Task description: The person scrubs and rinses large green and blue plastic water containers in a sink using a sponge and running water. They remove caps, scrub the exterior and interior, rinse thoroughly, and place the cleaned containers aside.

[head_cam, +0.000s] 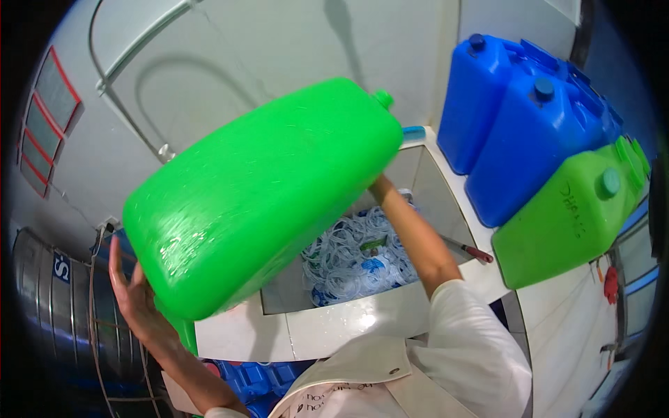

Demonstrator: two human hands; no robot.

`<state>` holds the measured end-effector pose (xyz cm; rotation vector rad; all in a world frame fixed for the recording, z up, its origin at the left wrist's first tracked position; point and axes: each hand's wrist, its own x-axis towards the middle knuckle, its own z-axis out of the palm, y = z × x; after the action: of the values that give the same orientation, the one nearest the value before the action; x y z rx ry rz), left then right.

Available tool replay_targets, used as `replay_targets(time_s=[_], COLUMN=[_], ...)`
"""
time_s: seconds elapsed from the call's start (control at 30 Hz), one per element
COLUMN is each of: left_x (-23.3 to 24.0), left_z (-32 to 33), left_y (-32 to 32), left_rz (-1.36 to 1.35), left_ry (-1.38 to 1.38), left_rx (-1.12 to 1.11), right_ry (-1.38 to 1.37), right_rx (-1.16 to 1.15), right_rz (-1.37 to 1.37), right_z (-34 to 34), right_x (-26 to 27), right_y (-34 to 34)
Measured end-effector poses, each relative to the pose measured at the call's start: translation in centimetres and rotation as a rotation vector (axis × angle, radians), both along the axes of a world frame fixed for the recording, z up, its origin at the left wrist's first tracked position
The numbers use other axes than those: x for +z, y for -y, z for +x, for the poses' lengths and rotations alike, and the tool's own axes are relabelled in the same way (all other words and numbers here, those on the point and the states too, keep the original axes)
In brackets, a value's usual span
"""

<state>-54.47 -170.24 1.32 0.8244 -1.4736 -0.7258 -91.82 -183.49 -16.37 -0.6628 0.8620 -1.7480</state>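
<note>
A large bright green plastic jerrycan (266,193) is held tilted in the air over a tiled basin, its narrow spout pointing to the upper right. Water glistens on its lower left end. My left hand (137,303) supports that end, with some fingers extended past the corner. My right hand (377,187) reaches to the far side of the spout end; its fingers are hidden behind the jerrycan. Coils of clear plastic strips or tubing (339,261), mixed with blue-and-white pieces, fill part of the basin (282,290) below.
Two blue jerrycans (517,151) and a lighter green one (559,224) stand on the right ledge. A red-handled tool (478,254) lies across the basin's rim. Left is a ribbed metal tank (49,303); a pipe (130,125) runs along the wall. Blue containers (256,379) sit below.
</note>
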Motion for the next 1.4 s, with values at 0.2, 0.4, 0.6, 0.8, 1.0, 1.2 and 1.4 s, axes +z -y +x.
replay_targets(time_s=[0.2, 0.4, 0.6, 0.8, 1.0, 1.2, 1.4], left_x=[2.2, 6.3, 8.7, 4.9, -4.3, -21.5, -26.4], left_z=[-12.5, -21.4, -21.3, -10.9, -13.5, -14.7, -12.4], left_y=[2.9, 1.7, 1.6, 4.8, 9.1, 13.3, 11.8], left_rz=[-0.291, -0.363, -0.418, -0.037, 0.022, 0.318, 0.550], left_ry=[0.334, 0.527, 0.552, 0.540, 0.729, 1.006, 0.827], left_rx=[-0.231, -0.469, -0.294, -0.115, -0.190, -0.344, -0.130], right_ry=[0.470, 0.567, 0.475, 0.126, -1.543, -2.020, -1.459], right_rx=[0.007, 0.014, 0.009, -0.084, -0.456, -0.069, 0.631], right_rz=[0.034, 0.030, 0.045, 0.090, 0.537, -0.052, 0.080], right_z=[3.3, 4.7, 0.6, -12.9, -6.8, 6.0, 5.3], right_x=[-6.5, -7.4, -7.1, -4.7, 1.8, -3.4, -3.4], right_y=[-3.9, -3.9, -4.3, -9.8, -6.3, -1.1, 9.0])
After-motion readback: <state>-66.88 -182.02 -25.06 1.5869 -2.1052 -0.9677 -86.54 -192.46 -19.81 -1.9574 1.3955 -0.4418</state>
